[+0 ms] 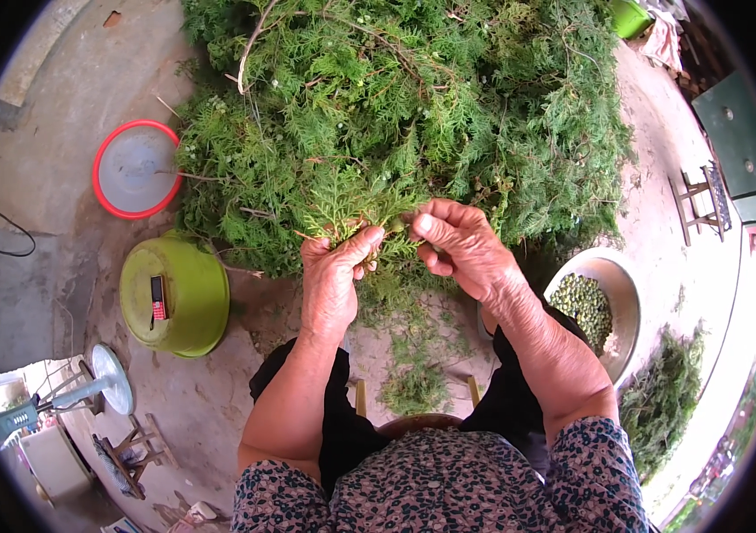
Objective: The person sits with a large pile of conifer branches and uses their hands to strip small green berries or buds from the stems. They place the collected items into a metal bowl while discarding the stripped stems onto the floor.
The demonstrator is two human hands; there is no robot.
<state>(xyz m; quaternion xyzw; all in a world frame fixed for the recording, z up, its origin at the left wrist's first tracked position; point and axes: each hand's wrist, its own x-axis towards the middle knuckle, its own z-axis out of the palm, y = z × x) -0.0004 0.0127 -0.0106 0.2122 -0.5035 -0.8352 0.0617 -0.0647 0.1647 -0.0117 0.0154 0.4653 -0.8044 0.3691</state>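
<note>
My left hand (336,274) is closed round a green cypress sprig (342,206), whose flat leafy fans spread out above my fingers. Beside it, on the right, my right hand (467,242) pinches with thumb and forefinger at the edge of the same foliage; a small pale green cone or berry seems to lie by the fingertips. Just beyond both hands rises a large heap of cut cypress branches (413,98), with bare brown twigs poking out. To the right of my knee stands a metal basin (625,298) with many small green cones (580,306) in it.
On the left are a red-rimmed basin (136,213) and an upturned lime-green tub (182,302) with a small phone (158,298) on it. A fan (111,379) and small stool (134,453) stand lower left. Another stool (700,202) and a smaller branch pile (662,404) are right.
</note>
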